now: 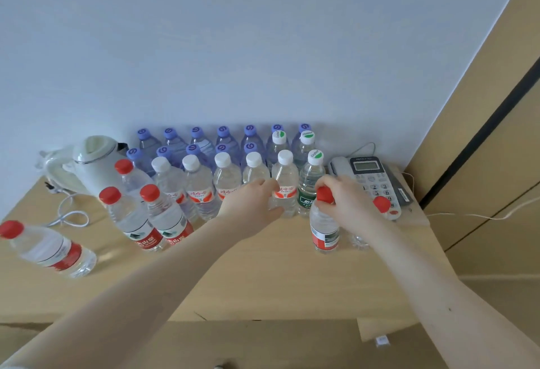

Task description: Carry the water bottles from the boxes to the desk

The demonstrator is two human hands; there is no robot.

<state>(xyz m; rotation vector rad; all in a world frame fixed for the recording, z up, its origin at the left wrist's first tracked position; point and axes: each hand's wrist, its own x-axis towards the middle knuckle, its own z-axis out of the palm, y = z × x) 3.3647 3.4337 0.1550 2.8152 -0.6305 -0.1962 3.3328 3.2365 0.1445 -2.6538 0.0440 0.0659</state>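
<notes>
Bare left hand [252, 208] and bare right hand [349, 197] on long bare forearms [163, 278] — a dark speck marks the right one.

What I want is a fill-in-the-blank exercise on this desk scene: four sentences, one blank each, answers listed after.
1. The right hand grips the front bottle at its ____ cap.
2. The left hand holds the orange-labelled bottle, whose cap is ____.
3. The back-row bottles have ____ caps.
4. The telephone sits at the ____ end of the desk.

Answers: red; white; purple; right.
</notes>
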